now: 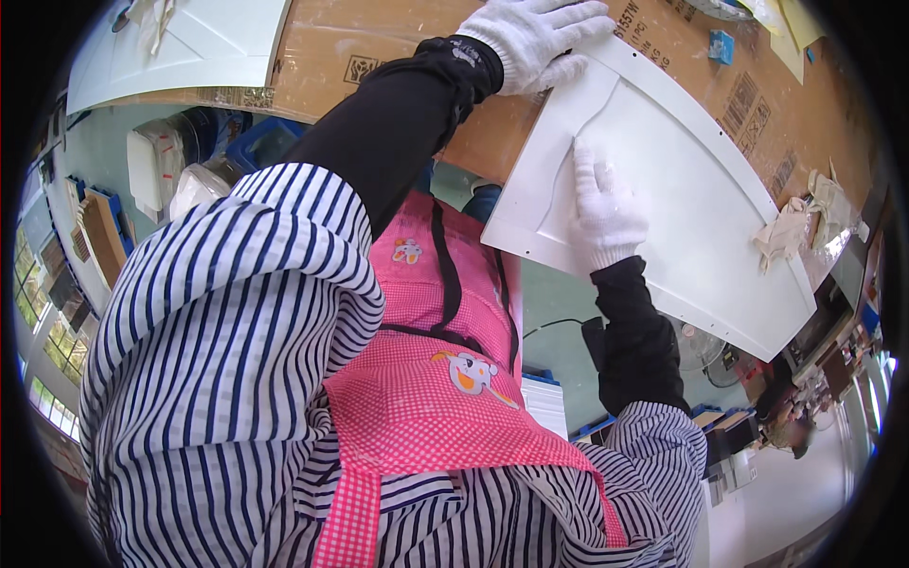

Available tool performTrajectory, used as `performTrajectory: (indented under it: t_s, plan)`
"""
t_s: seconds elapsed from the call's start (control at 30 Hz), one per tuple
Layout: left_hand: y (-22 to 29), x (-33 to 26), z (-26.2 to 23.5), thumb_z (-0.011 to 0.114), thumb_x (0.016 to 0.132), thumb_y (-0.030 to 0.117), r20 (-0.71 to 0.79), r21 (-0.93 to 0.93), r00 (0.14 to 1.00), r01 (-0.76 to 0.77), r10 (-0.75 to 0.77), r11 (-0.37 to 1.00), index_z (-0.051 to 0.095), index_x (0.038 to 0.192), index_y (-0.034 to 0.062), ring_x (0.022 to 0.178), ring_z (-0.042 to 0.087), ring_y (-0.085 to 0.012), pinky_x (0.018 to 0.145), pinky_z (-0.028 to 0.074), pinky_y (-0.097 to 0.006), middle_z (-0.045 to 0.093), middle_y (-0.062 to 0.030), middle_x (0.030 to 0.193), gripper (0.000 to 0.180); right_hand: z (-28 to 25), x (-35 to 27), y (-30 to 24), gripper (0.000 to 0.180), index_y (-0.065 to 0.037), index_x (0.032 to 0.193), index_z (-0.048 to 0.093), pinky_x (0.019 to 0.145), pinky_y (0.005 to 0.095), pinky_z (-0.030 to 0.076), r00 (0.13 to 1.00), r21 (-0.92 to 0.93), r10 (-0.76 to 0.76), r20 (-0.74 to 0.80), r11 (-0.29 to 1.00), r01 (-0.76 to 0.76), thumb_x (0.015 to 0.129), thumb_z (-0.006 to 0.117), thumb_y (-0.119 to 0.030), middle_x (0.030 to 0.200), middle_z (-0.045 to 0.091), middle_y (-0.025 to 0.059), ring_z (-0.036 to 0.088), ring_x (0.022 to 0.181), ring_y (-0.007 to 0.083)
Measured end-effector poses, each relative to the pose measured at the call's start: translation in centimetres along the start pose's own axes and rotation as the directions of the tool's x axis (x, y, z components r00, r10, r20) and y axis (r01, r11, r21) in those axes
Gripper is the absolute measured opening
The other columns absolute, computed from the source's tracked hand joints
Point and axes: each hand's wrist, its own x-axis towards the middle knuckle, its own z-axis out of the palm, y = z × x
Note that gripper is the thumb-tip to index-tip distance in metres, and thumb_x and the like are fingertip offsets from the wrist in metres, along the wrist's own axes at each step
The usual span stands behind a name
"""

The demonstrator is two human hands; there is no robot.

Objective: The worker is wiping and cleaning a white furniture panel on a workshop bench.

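- White panel [663,180], a flat door-like board with a raised frame and curved groove, lay on the cardboard-covered counter [379,47]; its long axis ran from upper left to lower right in the view, the near lower edge overhanging the counter toward the person.
- Count: one white panel under the hands, one more white panel [180,43] at the far upper left of the counter, well apart.
- Two gloved hands, both in white knit gloves with black sleeves.
- Left hand [535,38] lay flat on the panel's upper left corner, fingers [578,19] spread and open, pressing on the surface, gripping nothing.
- Right hand [606,213] rested on the middle of the panel, index finger stretched out along the curved groove, other fingers loosely curled; nothing held, only touching the board.
- One crumpled beige rag [786,232] sat on the panel's right edge, apart from both hands.
- One small blue block [721,45] lay on the cardboard beyond the panel.
- Pink checked apron [445,379] over a striped shirt filled the lower view.
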Motion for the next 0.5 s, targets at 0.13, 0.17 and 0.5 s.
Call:
performTrajectory:
  t_s: [0.13, 0.17, 0.5]
  plan:
    - [0.0, 0.0, 0.0, 0.056, 0.097, 0.040, -0.004, -0.006, 1.000, 0.000, 0.000, 1.000, 0.049, 0.149, 0.0057, 0.146, 0.042, -0.0376, 0.122, 0.025, -0.058, 0.051, -0.0190, 0.153, 0.063, -0.7, 0.8, -1.2, 0.053, -0.014, 0.139, 0.062, 0.056, 0.0384, 0.054, 0.998, -0.044, 0.054, -0.030, 0.997, -0.056, 0.086, 0.063, -0.011, 0.094, 0.064, 0.0042, 0.064, 0.068, 0.0214]
    - [0.1, 0.0, 0.0, 0.056, 0.097, 0.040, -0.004, -0.011, 1.000, -0.003, 0.003, 1.000, 0.049, 0.149, 0.0057, 0.146, 0.042, -0.0376, 0.122, 0.025, -0.058, 0.051, -0.0190, 0.153, 0.063, -0.9, 1.0, -1.6, 0.053, -0.014, 0.139, 0.062, 0.056, 0.0384, 0.054, 0.998, -0.047, 0.058, -0.027, 0.997, -0.059, 0.086, 0.063, -0.011, 0.094, 0.064, 0.0042, 0.064, 0.068, 0.0214]
    - [-0.1, 0.2, 0.2, 0.056, 0.096, 0.040, -0.012, 0.008, 1.000, -0.015, 0.016, 1.000, 0.049, 0.148, 0.0055, 0.145, 0.042, -0.0378, 0.123, 0.024, -0.058, 0.051, -0.0192, 0.153, 0.063, -2.0, 1.7, -3.6, 0.056, -0.008, 0.140, 0.061, 0.070, 0.0406, 0.056, 0.957, -0.074, 0.245, 0.152, 0.969, -0.236, 0.084, 0.062, -0.008, 0.107, 0.071, 0.0080, 0.069, 0.083, 0.0262]
